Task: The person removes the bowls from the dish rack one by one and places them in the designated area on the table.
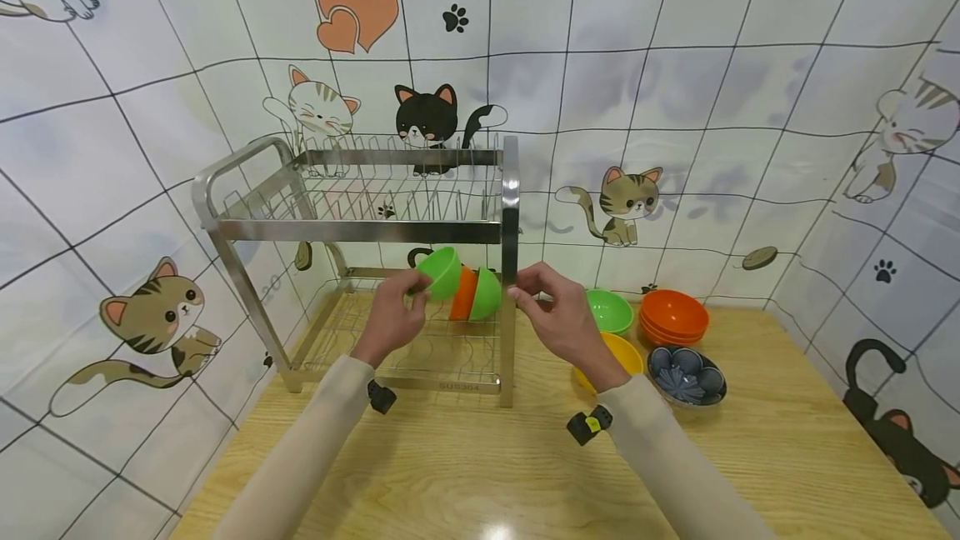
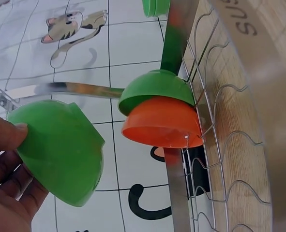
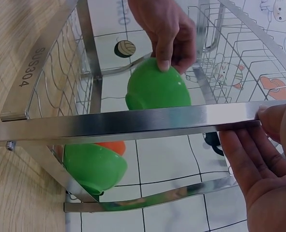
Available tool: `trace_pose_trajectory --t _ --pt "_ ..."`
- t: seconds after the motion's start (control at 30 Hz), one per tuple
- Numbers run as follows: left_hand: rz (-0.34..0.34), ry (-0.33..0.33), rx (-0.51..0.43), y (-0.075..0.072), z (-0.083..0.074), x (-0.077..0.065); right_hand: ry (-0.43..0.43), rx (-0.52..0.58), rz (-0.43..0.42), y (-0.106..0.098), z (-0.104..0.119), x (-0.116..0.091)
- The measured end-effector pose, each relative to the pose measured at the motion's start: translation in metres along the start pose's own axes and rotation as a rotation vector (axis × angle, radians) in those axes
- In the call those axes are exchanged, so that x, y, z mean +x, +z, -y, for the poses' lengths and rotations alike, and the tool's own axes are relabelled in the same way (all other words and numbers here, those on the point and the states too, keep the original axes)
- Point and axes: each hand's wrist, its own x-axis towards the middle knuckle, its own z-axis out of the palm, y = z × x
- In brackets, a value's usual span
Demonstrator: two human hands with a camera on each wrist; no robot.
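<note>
My left hand [image 1: 393, 316] pinches a green bowl [image 2: 60, 150] by its edge between thumb and fingers. That bowl is tilted and held up inside the lower level of a steel dish rack [image 1: 360, 232]. Just right of it, an orange bowl [image 2: 159, 122] and a second green bowl [image 2: 157, 89] stand on edge, nested together, on the lower wire shelf. My right hand [image 1: 558, 311] grips the rack's front right upright [image 3: 181, 118], thumb on one side and fingers on the other.
Right of the rack on the wooden table [image 1: 480, 473] are a green bowl [image 1: 609, 312], stacked orange bowls [image 1: 673, 315], a yellow bowl [image 1: 622, 350] partly behind my right wrist, and a dark patterned dish [image 1: 686, 375]. The rack's upper level has wire slots [image 1: 375, 190]. A tiled wall stands behind.
</note>
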Motion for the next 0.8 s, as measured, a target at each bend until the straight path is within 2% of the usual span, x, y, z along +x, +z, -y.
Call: trace_pose_trajectory --t 0.27,0.5,0.8 --pt "0.0 0.13 0.007 -0.011 -0.013 -0.016 -0.008 -0.046 -0.005 -0.001 0.0 -0.001" --pt "0.005 0.243 0.063 -0.019 -0.023 -0.03 -0.02 -0.053 -0.002 -0.002 0.0 -0.001" --pt "0.053 0.34 0.035 -0.026 -0.04 -0.044 -0.069 -0.098 0.089 -0.012 -0.001 -0.007"
